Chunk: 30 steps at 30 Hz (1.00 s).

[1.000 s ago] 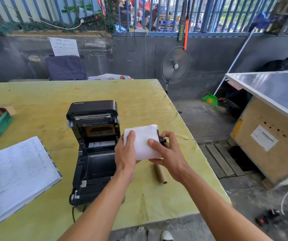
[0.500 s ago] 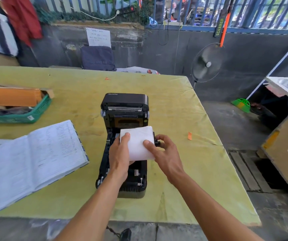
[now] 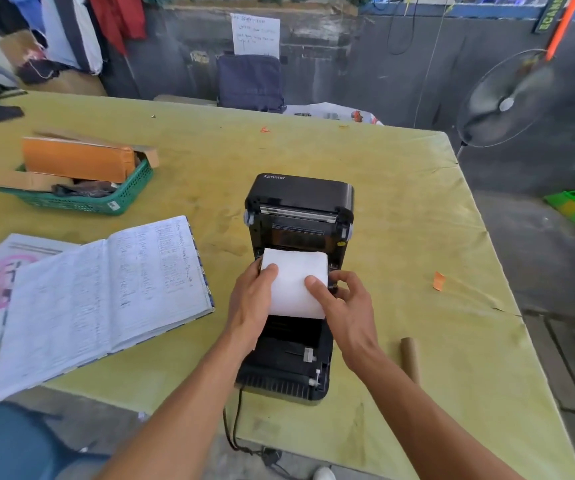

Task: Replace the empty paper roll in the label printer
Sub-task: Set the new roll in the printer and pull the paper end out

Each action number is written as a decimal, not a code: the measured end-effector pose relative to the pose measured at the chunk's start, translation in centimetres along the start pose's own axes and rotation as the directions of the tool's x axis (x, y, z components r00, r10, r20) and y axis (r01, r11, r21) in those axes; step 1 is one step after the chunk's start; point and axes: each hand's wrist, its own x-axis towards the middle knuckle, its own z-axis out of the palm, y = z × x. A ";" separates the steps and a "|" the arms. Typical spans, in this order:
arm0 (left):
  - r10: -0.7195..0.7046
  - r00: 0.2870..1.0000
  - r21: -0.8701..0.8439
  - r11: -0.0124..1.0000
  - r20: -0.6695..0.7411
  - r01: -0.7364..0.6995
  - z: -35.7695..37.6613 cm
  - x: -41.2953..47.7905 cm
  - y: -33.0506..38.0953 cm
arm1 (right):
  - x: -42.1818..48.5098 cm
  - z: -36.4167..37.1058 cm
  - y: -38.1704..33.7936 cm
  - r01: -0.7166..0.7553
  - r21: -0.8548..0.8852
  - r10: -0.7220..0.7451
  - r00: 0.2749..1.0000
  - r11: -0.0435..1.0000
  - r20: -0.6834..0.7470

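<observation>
Both hands hold the white roll between them, over the open printer. The left hand grips its left end and the right hand its right end. The empty core lies near the tabletop's right edge.

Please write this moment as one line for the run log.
step: seating new roll | both hands: left hand, right hand hold white paper roll over open printer | empty core: on table

arms: bare, no sleeves | hands: bare, left hand, right hand | shoe: white
</observation>
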 end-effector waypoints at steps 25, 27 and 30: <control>0.128 0.969 0.161 0.973 0.209 -0.163 -4.9 4.0 -3.9 | -1.7 5.2 0.8 -0.033 -0.038 0.022 0.967 0.999 -0.255; 0.124 0.974 0.191 0.968 0.190 -0.160 -4.8 4.1 -4.2 | -1.8 5.2 0.9 -0.019 -0.044 0.007 0.966 0.999 -0.259; 0.122 0.978 0.219 0.963 0.167 -0.157 -4.7 4.2 -4.5 | -1.6 5.3 1.3 -0.009 -0.059 -0.007 0.965 0.998 -0.261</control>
